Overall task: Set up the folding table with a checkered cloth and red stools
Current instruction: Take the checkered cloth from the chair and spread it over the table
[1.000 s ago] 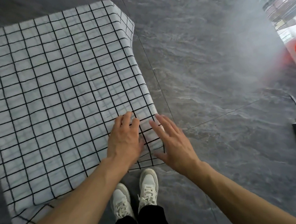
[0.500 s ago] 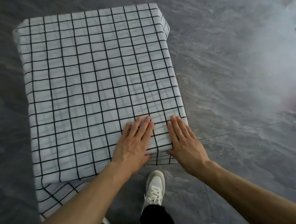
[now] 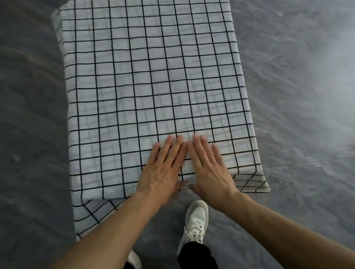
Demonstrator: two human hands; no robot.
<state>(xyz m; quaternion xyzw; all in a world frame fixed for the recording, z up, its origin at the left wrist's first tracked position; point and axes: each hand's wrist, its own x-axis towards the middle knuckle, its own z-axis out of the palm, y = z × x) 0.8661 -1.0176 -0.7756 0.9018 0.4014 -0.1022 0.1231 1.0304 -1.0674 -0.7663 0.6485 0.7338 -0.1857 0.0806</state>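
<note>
**Smoothing the cloth at the near edge**

Nearest to us, below our wrists, one white shoe (image 3: 196, 221) stood on the grey floor (image 3: 26, 145), with a second shoe (image 3: 134, 261) partly hidden behind our left forearm. Just above them both hands lay flat, palms down, on the cloth (image 3: 147, 73). The left hand (image 3: 161, 171) and right hand (image 3: 209, 170) sat side by side, index fingers nearly touching, holding nothing. The fingers of each were straight and only slightly fanned, pressed onto the fabric, with the thumbs reaching back toward the near edge.

Beneath the heels of our palms the cloth folded over the table's edge. To the left of our left fingers a longer flap hung down toward the floor; to the right of our right fingers a shorter corner draped. Beyond our fingertips the black grid ran flat, faintly creased, to the far edge, where it wrapped down over both corners. The table itself was hidden under the cloth. No red stools were in view.

We judged the step in hand to be flattening and squaring the cloth. The next move likely called for sweeping the hands apart along the near edge, pressing lightly so the cloth did not drag, and evening out the uneven overhang before fetching the stools.
</note>
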